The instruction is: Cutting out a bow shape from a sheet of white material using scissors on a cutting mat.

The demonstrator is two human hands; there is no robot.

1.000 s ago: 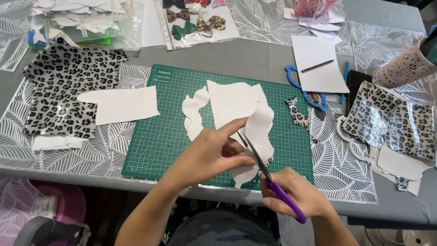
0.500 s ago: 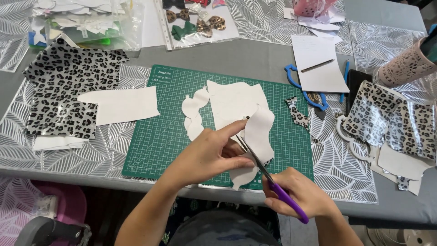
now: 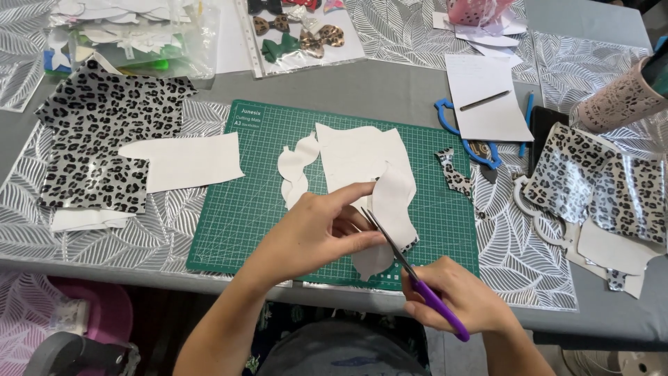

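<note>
While pinching the white cut-out (image 3: 390,209) in left hand (image 3: 316,233), steering purple scissors (image 3: 410,275), clenched in right hand (image 3: 459,299), blades slanting up-left toward that grip.

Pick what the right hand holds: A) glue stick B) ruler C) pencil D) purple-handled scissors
D: the right hand grips purple-handled scissors, blades cutting into the white sheet that the left hand pinches over the green cutting mat.

White curved cutout (image 3: 391,209) pinched above purple-handled scissors (image 3: 417,282).
</note>
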